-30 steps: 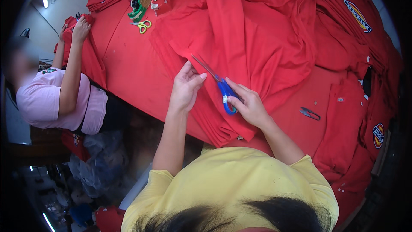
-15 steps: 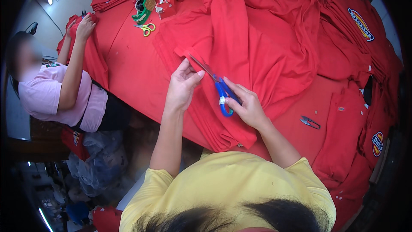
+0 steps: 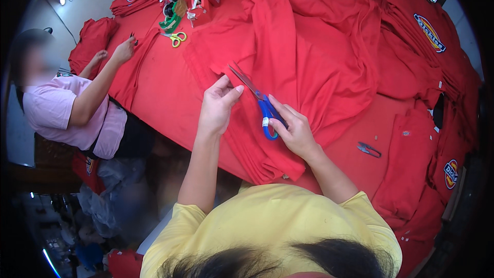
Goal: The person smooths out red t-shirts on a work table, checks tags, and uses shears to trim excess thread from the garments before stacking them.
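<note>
My right hand (image 3: 296, 129) is closed around the handles of blue-handled scissors (image 3: 266, 110). Their metal blades point away and to the left, over a large red garment (image 3: 319, 56) spread in folds on the table. Close to the blade tips, my left hand (image 3: 218, 100) has thumb and fingers brought together at a raised edge of the red cloth. The blades lie just right of those fingers. Whether they touch the cloth, I cannot tell.
Thread snips (image 3: 369, 150) lie on the red table (image 3: 164, 80) at right. Yellow-handled scissors (image 3: 176, 39) and a green tape dispenser (image 3: 172, 20) sit farther off. Stacked red garments (image 3: 411, 164) line the right side. At left, a co-worker (image 3: 77, 103) handles red cloth.
My hands stay nearly in place, with the scissors still at the cloth edge. The co-worker's hands have moved apart, one going right and nearer, and red cloth now extends farther across the table there.
</note>
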{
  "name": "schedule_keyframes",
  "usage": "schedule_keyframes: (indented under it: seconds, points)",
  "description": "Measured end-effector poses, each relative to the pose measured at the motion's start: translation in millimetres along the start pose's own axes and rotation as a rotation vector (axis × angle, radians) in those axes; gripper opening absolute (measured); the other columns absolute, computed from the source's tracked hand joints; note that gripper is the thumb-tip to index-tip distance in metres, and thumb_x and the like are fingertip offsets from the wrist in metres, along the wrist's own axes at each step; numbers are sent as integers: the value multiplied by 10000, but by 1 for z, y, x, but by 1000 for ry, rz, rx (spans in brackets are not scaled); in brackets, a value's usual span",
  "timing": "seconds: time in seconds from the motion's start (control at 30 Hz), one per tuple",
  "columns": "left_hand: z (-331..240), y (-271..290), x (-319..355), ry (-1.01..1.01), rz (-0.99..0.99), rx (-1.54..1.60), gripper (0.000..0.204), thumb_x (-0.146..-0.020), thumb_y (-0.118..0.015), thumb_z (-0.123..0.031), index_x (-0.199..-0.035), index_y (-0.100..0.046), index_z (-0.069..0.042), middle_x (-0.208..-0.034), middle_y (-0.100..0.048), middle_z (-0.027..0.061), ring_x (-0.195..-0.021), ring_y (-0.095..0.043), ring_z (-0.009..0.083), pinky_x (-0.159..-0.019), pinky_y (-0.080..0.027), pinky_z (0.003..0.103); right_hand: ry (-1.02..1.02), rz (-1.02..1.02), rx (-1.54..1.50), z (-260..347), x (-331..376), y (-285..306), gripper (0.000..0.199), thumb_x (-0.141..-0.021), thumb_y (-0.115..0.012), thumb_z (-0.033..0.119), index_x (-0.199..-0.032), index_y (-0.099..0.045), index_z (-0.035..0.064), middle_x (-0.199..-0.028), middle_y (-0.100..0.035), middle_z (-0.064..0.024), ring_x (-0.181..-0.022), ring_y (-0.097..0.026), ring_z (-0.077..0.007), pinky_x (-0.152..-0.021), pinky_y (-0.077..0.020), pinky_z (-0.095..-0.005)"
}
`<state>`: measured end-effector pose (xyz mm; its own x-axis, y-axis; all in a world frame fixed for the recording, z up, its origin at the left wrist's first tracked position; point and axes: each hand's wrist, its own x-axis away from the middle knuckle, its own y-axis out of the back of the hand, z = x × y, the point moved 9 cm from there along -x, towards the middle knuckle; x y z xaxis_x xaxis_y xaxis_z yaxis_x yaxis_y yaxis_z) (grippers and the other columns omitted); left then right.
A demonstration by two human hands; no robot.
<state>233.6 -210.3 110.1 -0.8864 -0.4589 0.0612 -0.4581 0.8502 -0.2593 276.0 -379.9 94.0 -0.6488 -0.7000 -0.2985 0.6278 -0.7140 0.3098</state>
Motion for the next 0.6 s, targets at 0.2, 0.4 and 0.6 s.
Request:
schedule_keyframes:
  seconds: [0.2, 0.4, 0.6]
  points:
    - [-8, 0, 4, -112, -49, -154, 293, -850, -607, -4, -1141, -584, -4, -935, -601, 19, -838, -556, 78, -771, -429, 216, -137, 24, -113, -12, 0, -1, 437, -908, -518, 66, -1341, -463, 48, -846, -573, -85, -628, -563, -129, -567, -464, -266]
    - [0, 28, -16, -65, -133, 358, 176, -871, -595, -22, -1045, -608, -5, -964, -625, 37, -916, -579, 113, -861, -450, 278, -146, 56, -145, -13, 4, -5, 450, -907, -512, 54, -1353, -449, 48, -862, -568, -79, -646, -559, -104, -569, -461, -257]
    - [-6, 23, -18, -47, -55, 399, 139, -882, -556, 4, -1010, -611, -3, -1002, -646, 66, -968, -602, 154, -905, -465, 303, 65, -136, -98, -3, 4, 4, 506, -878, -581, 86, -1358, -431, 37, -898, -562, -79, -669, -552, -115, -599, -453, -272]
